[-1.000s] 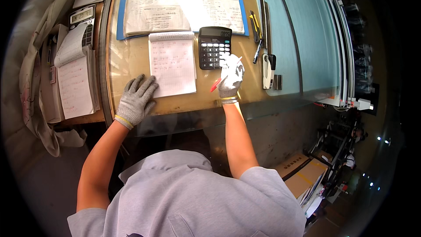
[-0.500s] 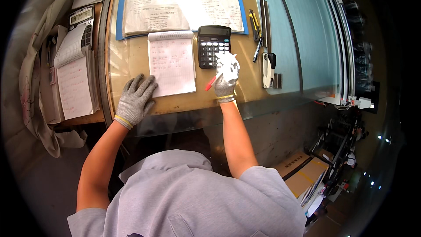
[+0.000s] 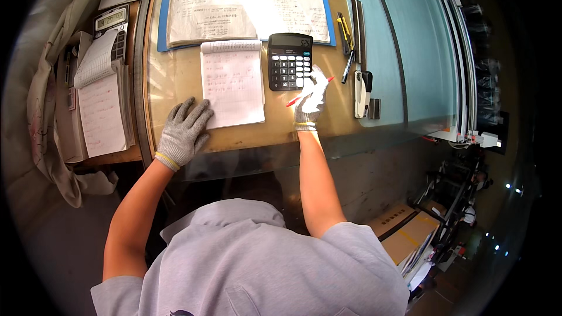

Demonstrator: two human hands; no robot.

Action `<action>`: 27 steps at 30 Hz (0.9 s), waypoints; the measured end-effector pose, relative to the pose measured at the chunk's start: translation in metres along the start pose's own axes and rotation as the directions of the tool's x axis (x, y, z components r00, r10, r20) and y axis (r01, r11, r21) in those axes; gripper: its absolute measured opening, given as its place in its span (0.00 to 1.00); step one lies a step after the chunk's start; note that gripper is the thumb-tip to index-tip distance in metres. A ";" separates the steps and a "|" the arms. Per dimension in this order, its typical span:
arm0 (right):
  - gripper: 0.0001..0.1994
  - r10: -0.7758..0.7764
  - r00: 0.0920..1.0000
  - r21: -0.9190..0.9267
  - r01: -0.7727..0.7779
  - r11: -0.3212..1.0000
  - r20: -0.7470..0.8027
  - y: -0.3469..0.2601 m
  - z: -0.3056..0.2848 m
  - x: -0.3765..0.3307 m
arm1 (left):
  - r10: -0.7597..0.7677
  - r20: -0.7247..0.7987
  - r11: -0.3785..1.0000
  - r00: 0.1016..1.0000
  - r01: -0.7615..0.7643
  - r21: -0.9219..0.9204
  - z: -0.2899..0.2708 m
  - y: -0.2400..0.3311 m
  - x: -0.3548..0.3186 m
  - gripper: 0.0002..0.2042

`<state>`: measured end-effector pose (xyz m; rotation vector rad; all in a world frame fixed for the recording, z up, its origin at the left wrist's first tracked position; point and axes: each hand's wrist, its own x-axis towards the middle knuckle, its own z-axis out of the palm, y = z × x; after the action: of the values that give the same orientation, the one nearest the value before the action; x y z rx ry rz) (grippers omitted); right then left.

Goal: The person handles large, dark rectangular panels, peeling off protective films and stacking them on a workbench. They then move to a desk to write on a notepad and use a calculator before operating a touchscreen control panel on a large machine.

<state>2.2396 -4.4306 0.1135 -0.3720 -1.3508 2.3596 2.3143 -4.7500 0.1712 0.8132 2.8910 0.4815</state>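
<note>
In the head view, the work in hand appears to be keying on the black calculator with white keys [image 3: 287, 61], beside the white ruled paper notepad [image 3: 234, 88]. Both lie toward the table's [image 3: 175, 79] near edge. The hands are well apart. The gloved right hand [image 3: 310, 99] is closed round a slim red pen [image 3: 292, 103], fingers at the calculator's lower right corner; glare hides whether a fingertip touches a key. The grey-gloved left hand [image 3: 183, 130] rests flat with fingers spread, grasping nothing, by the notepad's lower left corner. A keypress from here would call for one fingertip extended and the pen held clear.

Along the far edge, an open blue folder [image 3: 163, 35] holds handwritten paper sheets [image 3: 205, 0]. Beyond the table's left edge, a shallow pale box [image 3: 65, 131] holds dark, pen-like items [image 3: 67, 61]. A brown cardboard box [image 3: 404, 234] stands past the near edge, contents unclear.
</note>
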 end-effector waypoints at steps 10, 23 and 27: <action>0.20 -0.021 0.999 -0.333 0.032 0.943 0.037 0.011 0.003 0.019 | 0.002 0.014 1.000 1.000 -0.002 -0.003 -0.002 0.000 0.001 0.26; 0.17 -0.006 1.000 -0.318 0.013 0.948 0.023 0.006 0.005 0.026 | 0.022 0.021 0.999 1.000 -0.021 -0.033 0.002 -0.002 0.003 0.28; 0.20 -0.186 0.961 -0.592 0.274 0.758 0.206 0.023 -0.006 0.033 | -0.005 0.023 1.000 1.000 0.005 -0.021 0.002 -0.001 -0.001 0.28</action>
<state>2.2085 -4.4215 0.0900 -0.2004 -2.0968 1.7101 2.3149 -4.7505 0.1692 0.8028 2.8617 0.4984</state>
